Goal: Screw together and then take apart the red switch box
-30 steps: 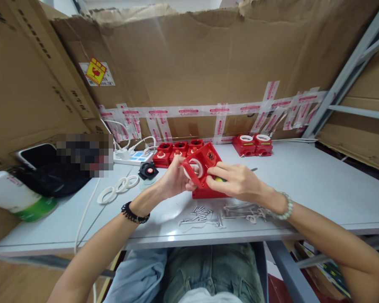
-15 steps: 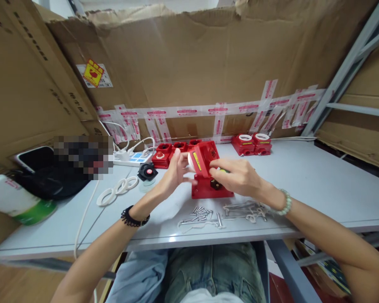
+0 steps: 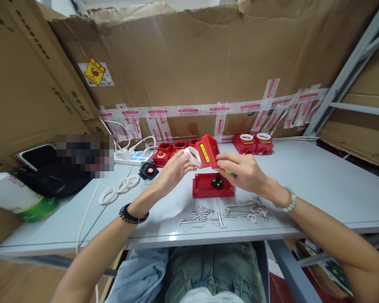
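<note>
My right hand grips a red box cover with a yellow label, tilted in the air. A small yellow-green thing, mostly hidden, shows under its fingers. My left hand pinches a white ring at the cover's left side; whether the ring is fixed to the cover I cannot tell. Below both hands lies a red base box, its open side up, with a black and brass part inside.
Screws and thin metal rods lie near the front edge. Left are loose white rings, a black knob part and a power strip. Red boxes stand at the back against cardboard.
The cover has risen off the base box and turned, so the black part shows more fully. My left hand has come from open beside the cover to the white ring.
</note>
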{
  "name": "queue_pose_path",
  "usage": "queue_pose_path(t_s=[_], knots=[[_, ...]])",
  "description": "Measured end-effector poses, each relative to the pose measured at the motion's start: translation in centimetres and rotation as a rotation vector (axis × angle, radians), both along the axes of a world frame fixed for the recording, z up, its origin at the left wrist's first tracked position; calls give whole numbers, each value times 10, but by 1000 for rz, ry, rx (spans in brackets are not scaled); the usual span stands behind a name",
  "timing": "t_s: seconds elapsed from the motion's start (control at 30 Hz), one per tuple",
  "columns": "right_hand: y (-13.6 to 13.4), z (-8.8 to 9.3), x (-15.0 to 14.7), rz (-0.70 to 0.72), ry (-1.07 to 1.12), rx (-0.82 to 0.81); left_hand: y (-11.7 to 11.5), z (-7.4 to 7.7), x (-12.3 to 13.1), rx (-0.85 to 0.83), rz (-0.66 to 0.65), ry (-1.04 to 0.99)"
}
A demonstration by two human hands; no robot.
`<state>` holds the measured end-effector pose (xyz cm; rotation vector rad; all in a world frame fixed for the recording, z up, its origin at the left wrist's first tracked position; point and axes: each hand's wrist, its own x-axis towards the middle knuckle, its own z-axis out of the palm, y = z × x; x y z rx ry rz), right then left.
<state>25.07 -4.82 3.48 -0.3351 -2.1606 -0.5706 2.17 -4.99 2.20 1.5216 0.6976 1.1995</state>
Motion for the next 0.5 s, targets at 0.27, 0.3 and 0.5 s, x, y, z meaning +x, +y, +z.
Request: queue_pose_path(t_s=[0.27,0.3,0.5], knots=[[0,2,1,-19,26,-25,-30,10,-102,358,563,997],[0,2,0,-24,25,-26,-34,6,-121,370,614,1084],[-1,2,-1,-25,6,-36,-46,-31,-199,302,597,1380]])
